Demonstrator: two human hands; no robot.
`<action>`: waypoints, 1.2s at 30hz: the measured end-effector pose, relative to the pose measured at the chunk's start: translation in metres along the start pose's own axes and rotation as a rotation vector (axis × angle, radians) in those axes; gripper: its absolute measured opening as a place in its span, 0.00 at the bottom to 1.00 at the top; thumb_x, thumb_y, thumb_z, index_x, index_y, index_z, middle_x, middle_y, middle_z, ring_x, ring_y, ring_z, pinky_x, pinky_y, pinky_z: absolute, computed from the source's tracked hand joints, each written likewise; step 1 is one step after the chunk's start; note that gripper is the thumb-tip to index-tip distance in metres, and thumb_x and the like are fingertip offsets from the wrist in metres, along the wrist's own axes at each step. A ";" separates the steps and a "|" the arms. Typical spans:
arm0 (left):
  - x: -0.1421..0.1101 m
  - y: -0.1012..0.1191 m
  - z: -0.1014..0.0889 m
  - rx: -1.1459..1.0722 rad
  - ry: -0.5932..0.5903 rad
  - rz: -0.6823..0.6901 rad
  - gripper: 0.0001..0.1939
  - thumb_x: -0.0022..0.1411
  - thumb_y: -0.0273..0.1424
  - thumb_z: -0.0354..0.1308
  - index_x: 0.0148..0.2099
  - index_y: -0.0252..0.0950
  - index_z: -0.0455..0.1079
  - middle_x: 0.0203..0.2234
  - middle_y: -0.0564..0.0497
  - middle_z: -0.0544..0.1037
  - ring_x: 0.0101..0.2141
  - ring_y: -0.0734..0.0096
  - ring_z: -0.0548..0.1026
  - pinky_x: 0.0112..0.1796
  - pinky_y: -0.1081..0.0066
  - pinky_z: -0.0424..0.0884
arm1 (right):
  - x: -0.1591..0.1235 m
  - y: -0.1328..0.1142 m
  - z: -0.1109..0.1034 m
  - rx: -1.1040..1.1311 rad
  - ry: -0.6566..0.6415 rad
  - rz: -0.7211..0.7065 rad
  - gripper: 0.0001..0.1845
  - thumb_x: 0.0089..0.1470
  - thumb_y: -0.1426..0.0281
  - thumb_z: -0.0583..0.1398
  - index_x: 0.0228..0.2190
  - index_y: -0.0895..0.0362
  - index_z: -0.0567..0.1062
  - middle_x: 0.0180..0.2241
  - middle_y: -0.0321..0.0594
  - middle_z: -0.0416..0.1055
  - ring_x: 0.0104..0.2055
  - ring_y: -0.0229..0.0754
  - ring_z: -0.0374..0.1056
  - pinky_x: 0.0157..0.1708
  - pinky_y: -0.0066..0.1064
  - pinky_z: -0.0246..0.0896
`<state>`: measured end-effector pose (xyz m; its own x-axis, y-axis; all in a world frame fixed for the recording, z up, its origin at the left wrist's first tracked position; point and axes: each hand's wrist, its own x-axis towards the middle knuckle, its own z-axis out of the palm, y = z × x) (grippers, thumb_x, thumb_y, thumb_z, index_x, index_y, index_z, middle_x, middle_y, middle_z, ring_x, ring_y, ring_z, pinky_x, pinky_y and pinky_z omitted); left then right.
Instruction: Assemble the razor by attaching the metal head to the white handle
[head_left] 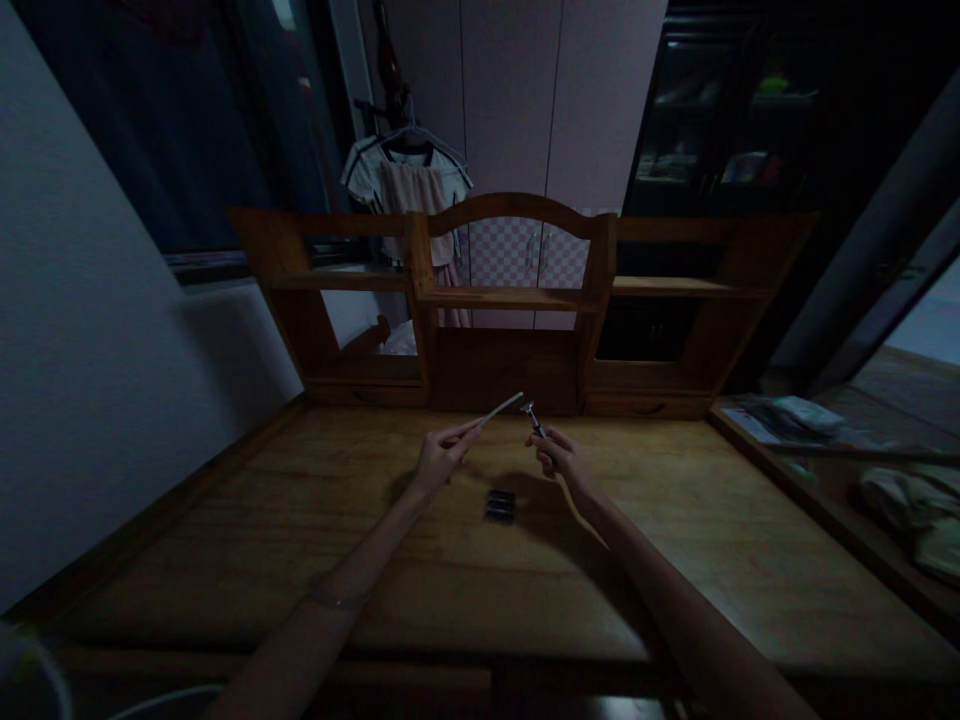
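My left hand [442, 455] is closed on the near end of a toothbrush-like thin pale stick [500, 408], which tilts up and to the right above the desk. Opposite it, my right hand [561, 460] grips the dark handle of a razor [533, 418], its shiny head pointing up and to the left. The far end of the stick and the razor's head are close together, with a small gap between them. Below and between both hands, a small dark pack with several rows [500, 506] lies on the desktop; its contents are too dim to make out.
The wooden desk [300, 520] has a shelf unit [510, 298] along its back edge. A white wall [97, 330] borders it on the left. To the right, a lower surface holds papers and a plastic-wrapped item [806, 415] and a cloth bundle [911, 515]. Clothes [409, 180] hang behind.
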<state>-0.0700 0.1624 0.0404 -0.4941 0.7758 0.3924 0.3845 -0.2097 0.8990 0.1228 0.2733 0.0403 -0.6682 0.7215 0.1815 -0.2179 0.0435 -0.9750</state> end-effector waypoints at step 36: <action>-0.001 -0.007 -0.015 0.637 -0.015 -0.088 0.19 0.59 0.41 0.50 0.35 0.31 0.75 0.26 0.46 0.76 0.27 0.69 0.71 0.28 0.75 0.60 | 0.003 0.016 -0.021 -0.922 0.115 -0.304 0.09 0.54 0.68 0.52 0.28 0.56 0.70 0.23 0.35 0.67 0.26 0.39 0.62 0.25 0.25 0.46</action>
<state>-0.0837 0.1545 0.0369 -0.5356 0.7831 0.3160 0.7331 0.2455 0.6342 0.1317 0.2908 0.0230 -0.5917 0.6507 0.4760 0.3050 0.7272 -0.6150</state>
